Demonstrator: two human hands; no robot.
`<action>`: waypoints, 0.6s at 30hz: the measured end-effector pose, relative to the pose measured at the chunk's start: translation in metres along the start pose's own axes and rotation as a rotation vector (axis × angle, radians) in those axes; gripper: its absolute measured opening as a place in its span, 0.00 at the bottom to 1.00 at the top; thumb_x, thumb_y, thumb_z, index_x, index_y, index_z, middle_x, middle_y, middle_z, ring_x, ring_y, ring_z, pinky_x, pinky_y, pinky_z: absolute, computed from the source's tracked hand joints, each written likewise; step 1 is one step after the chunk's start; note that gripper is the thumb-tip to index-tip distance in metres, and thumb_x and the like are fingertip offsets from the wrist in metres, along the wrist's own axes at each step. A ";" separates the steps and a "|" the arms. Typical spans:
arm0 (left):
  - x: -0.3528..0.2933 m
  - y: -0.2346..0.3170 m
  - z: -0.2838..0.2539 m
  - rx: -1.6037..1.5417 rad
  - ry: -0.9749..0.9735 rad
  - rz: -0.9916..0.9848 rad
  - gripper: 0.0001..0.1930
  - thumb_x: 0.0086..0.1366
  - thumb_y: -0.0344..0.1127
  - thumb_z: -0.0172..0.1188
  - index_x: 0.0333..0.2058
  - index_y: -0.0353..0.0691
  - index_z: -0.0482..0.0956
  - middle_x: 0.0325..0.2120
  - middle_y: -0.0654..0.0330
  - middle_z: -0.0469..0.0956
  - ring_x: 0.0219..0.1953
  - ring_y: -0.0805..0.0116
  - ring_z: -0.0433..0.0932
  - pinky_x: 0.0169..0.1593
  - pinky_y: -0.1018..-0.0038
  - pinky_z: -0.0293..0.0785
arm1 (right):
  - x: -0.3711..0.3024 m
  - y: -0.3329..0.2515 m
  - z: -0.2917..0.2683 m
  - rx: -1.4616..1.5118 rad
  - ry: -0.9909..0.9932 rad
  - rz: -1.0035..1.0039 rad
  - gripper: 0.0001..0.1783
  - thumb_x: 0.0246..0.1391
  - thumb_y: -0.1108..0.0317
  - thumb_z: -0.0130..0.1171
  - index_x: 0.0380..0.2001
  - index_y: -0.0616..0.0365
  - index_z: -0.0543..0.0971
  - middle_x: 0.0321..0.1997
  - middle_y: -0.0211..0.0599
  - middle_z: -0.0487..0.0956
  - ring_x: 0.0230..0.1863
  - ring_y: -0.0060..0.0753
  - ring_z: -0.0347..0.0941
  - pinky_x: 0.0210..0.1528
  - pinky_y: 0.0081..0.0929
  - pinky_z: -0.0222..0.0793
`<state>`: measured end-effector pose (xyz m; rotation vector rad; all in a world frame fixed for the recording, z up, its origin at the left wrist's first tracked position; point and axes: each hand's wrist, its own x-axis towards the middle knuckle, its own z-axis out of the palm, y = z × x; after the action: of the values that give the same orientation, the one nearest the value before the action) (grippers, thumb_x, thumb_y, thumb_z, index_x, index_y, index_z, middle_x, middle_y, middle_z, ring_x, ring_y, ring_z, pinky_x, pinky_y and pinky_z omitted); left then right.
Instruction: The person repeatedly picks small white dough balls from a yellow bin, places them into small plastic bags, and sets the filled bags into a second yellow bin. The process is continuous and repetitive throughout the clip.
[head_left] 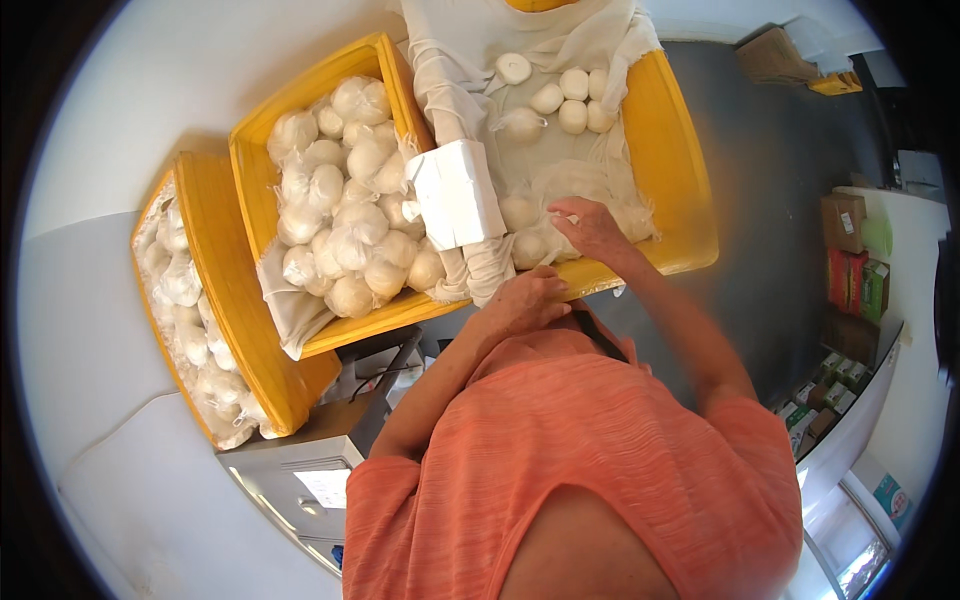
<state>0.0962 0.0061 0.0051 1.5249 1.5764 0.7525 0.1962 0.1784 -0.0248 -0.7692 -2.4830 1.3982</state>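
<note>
My right hand (592, 230) hangs over the near part of a cloth-lined yellow crate (680, 170), thumb and forefinger curled toward each other. Whether a bit of thin film lies between them is too small to see. Bagged round white buns (520, 212) sit just left of its fingertips. At the crate's front rim, close to my body, my left hand (525, 300) is curled with its fingers bent in; what they grip, if anything, is hidden. Several unbagged white buns (573, 85) rest farther back on the pale cloth (560, 150).
Left of this crate, a yellow crate (250, 180) holds many bagged buns (350, 200); another crate (225, 290) of bagged buns stands farther left. A white stack of thin sheets (455, 195) lies on the rolled cloth between crates. Cartons (845, 222) line the right side.
</note>
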 end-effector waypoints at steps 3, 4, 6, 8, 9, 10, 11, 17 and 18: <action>-0.022 0.007 -0.007 -0.026 -0.022 -0.087 0.14 0.56 0.37 0.59 0.40 0.37 0.76 0.39 0.50 0.74 0.40 0.55 0.75 0.42 0.66 0.72 | 0.047 0.020 0.081 0.170 0.138 0.150 0.15 0.48 0.65 0.55 0.40 0.59 0.78 0.42 0.48 0.77 0.42 0.47 0.74 0.46 0.32 0.69; -0.027 0.008 -0.011 -0.018 -0.013 -0.108 0.14 0.57 0.36 0.59 0.41 0.37 0.76 0.39 0.50 0.74 0.39 0.56 0.76 0.42 0.67 0.72 | 0.061 0.034 0.107 0.183 0.192 0.232 0.16 0.48 0.64 0.55 0.40 0.59 0.78 0.43 0.48 0.77 0.43 0.47 0.74 0.46 0.33 0.68; -0.041 0.009 -0.022 -0.114 0.009 -0.229 0.13 0.57 0.35 0.59 0.40 0.37 0.76 0.38 0.51 0.75 0.38 0.57 0.76 0.41 0.68 0.73 | 0.074 0.034 0.128 0.193 0.190 0.331 0.16 0.48 0.63 0.56 0.40 0.59 0.78 0.43 0.48 0.77 0.44 0.48 0.73 0.46 0.33 0.68; -0.052 0.004 -0.030 -0.194 0.082 -0.292 0.13 0.57 0.33 0.59 0.40 0.36 0.76 0.37 0.52 0.75 0.36 0.59 0.77 0.40 0.70 0.73 | 0.077 0.016 0.118 0.171 0.091 0.363 0.17 0.47 0.61 0.58 0.38 0.62 0.77 0.42 0.49 0.77 0.43 0.48 0.73 0.46 0.33 0.68; -0.056 0.000 -0.031 -0.225 0.139 -0.293 0.13 0.57 0.33 0.59 0.41 0.36 0.76 0.37 0.53 0.75 0.35 0.61 0.77 0.39 0.71 0.74 | 0.075 0.013 0.111 0.077 0.185 0.219 0.18 0.48 0.61 0.58 0.38 0.63 0.76 0.42 0.47 0.77 0.43 0.44 0.74 0.46 0.32 0.68; -0.059 -0.004 -0.032 -0.256 0.193 -0.293 0.13 0.58 0.32 0.59 0.41 0.35 0.76 0.36 0.54 0.76 0.35 0.63 0.77 0.38 0.72 0.74 | 0.072 0.011 0.104 -0.018 0.277 0.075 0.18 0.49 0.61 0.58 0.38 0.65 0.75 0.41 0.46 0.78 0.43 0.41 0.74 0.46 0.31 0.68; -0.062 -0.008 -0.035 -0.262 0.212 -0.294 0.13 0.58 0.32 0.59 0.41 0.35 0.75 0.37 0.54 0.76 0.34 0.64 0.77 0.38 0.73 0.74 | 0.069 0.009 0.099 -0.111 0.367 -0.068 0.19 0.49 0.61 0.58 0.38 0.66 0.74 0.40 0.44 0.78 0.43 0.37 0.74 0.46 0.30 0.68; -0.060 -0.028 -0.055 -0.437 0.363 -0.371 0.11 0.60 0.32 0.59 0.40 0.34 0.77 0.32 0.60 0.77 0.32 0.74 0.75 0.37 0.78 0.73 | 0.061 -0.008 0.060 1.278 -0.018 0.674 0.11 0.46 0.70 0.61 0.32 0.66 0.75 0.33 0.38 0.77 0.33 0.28 0.74 0.38 0.26 0.71; -0.060 -0.032 -0.059 -0.409 0.443 -0.314 0.10 0.60 0.32 0.59 0.39 0.34 0.77 0.29 0.63 0.77 0.30 0.78 0.74 0.36 0.80 0.72 | 0.060 -0.013 0.061 1.389 -0.017 0.679 0.12 0.46 0.73 0.62 0.34 0.67 0.75 0.33 0.38 0.77 0.32 0.27 0.74 0.38 0.25 0.71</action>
<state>0.0262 -0.0495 0.0158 0.8254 1.7828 1.1967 0.1163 0.1595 -0.0515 -1.1348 -0.6716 2.6747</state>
